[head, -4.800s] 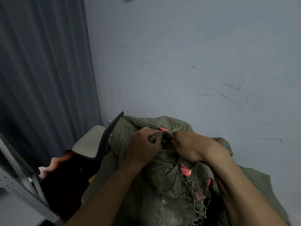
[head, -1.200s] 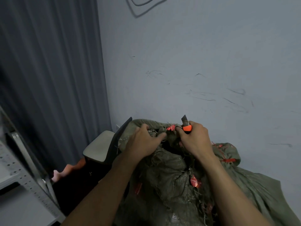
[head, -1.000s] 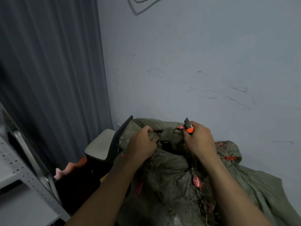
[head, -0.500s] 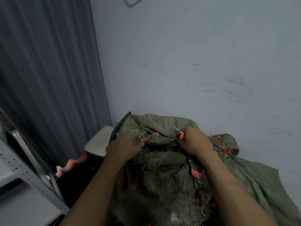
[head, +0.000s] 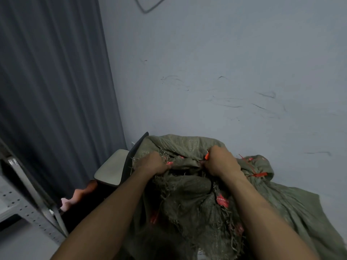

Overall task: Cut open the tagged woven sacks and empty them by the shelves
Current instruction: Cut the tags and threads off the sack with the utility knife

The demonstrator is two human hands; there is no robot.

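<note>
Sack: an olive-green woven sack (head: 187, 199) stands at the foot of the wall (head: 225, 72), directly before the person, its frayed mouth gathered at the top.
Tags: a red tag (head: 222, 201) hangs on the sack's front; others are blurred.
Contents: the gap at the mouth is dark, and I cannot tell what is inside.
Left hand (head: 152, 164): fingers curled, gripping the mouth's frayed left side.
Right hand (head: 221, 162): fist clenched on the mouth's right side, apart from the left, with an orange-handled tool (head: 206, 156) poking out; the blade is hidden.
Second sack (head: 262, 162): touching behind right, its neck bound by a red tie (head: 260, 174).
Chair (head: 112, 169): against the sack's left side.
Shelf frame (head: 24, 203): grey perforated metal, far left.
</note>
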